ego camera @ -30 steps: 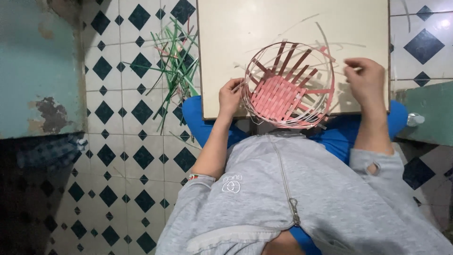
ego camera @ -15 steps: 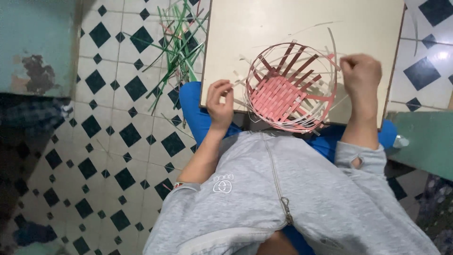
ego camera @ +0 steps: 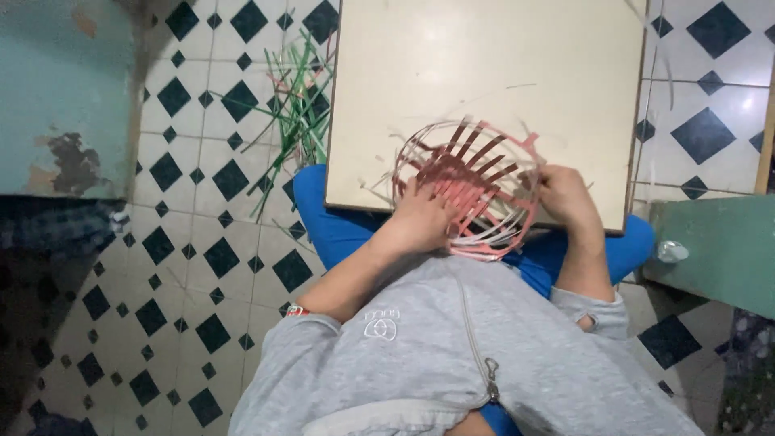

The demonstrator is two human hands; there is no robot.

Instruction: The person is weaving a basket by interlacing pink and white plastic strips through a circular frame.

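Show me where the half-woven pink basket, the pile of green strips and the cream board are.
Pink basket [ego camera: 468, 190], head view, on the woven red strips of its base.
Green strips [ego camera: 299, 105], head view, middle of the loose pile on the tiled floor.
Cream board [ego camera: 484, 56], head view, bare upper part of its surface.

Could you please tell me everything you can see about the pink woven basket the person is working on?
The round pink and white woven basket looks made of flat strips, plastic or cane. Its base is closely woven pink; loose ribs rise around it into an open, unfinished wall, with stray white ends sticking out. It rests tilted at the near edge of the cream square board. The left hand presses its left side; the right hand grips its right rim.
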